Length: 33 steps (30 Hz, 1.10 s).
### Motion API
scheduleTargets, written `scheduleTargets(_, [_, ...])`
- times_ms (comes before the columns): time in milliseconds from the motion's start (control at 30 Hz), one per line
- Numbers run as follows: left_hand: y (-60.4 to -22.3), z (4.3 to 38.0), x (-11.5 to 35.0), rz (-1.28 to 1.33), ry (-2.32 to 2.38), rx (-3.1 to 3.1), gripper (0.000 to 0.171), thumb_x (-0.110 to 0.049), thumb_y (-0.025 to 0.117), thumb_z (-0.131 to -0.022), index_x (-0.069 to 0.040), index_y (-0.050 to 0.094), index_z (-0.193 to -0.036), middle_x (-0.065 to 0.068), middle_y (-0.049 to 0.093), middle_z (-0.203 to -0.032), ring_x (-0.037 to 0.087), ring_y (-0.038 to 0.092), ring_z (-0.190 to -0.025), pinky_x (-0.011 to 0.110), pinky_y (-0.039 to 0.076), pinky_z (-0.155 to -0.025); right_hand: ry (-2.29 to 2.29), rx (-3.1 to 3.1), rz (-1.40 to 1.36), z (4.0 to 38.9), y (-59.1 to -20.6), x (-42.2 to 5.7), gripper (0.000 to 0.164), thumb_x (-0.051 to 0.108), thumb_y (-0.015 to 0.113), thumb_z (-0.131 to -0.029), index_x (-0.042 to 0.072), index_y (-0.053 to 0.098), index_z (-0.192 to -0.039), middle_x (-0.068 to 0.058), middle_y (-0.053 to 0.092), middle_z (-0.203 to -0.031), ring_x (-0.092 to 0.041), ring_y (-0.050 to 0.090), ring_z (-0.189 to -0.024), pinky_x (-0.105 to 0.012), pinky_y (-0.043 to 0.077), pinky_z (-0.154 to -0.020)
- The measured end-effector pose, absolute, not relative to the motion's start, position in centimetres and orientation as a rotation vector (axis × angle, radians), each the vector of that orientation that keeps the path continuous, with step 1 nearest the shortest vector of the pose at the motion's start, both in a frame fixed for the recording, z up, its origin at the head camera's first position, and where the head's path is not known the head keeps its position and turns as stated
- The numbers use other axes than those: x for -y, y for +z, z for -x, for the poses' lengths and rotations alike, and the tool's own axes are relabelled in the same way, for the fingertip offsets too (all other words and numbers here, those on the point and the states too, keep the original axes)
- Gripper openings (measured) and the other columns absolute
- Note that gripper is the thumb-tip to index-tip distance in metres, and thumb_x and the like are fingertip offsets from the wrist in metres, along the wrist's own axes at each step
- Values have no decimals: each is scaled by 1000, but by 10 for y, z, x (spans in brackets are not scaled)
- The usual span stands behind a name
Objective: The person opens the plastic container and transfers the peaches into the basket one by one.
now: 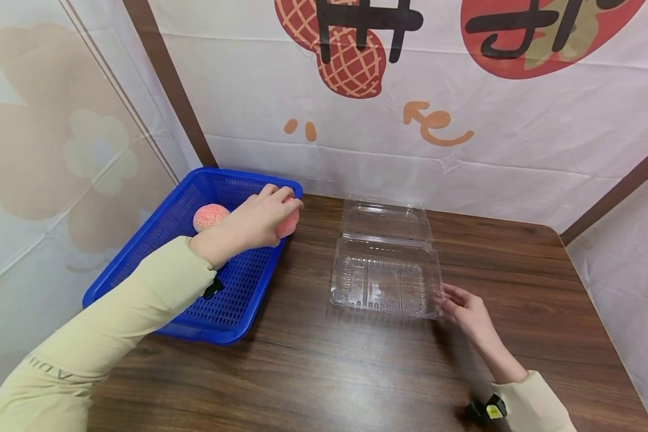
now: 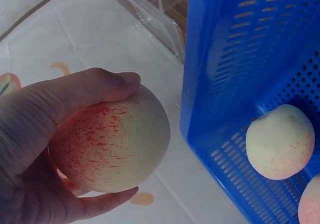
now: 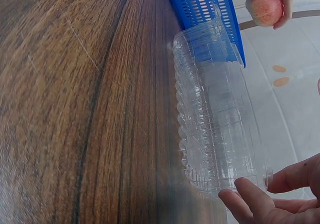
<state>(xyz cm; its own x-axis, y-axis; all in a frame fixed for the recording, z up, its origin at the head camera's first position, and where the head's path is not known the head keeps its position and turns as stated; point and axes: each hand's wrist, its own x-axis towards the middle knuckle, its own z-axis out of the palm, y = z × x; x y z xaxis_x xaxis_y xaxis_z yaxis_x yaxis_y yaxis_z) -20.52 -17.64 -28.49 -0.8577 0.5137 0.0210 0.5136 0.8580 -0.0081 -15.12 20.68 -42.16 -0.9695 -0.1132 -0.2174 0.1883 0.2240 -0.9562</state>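
My left hand (image 1: 259, 217) grips a pink and cream peach (image 2: 112, 141) over the right rim of the blue basket (image 1: 224, 338). In the left wrist view, the thumb lies across the top of the peach and a finger curls beneath it. A clear plastic clamshell container (image 1: 380, 282) stands on the table with its lid (image 1: 384, 222) opened back toward the wall. At the container's near right corner, my right hand (image 1: 468, 313) pinches the rim between thumb and fingers. More peaches, including a pale one (image 2: 281, 141), lie inside the basket.
The brown wooden table (image 1: 324, 372) meets a printed cloth wall (image 1: 356, 162) at the back, with more cloth hanging at both sides. A black wrist device (image 1: 486, 410) with a yellow label sits at my right sleeve.
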Motion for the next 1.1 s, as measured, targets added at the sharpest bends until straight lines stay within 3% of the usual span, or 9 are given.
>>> scheduleTargets(1100, [-300, 206, 207, 710, -20, 3112, 68, -7, 82, -59, -6, 54, -120, 18, 47, -120, 38, 42, -104, 50, 48, -70, -1792, -2266, -53, 151, -421, -208, 42, -3, 41, -92, -20, 31, -129, -37, 46, -121, 2, 59, -84, -16, 49, -73])
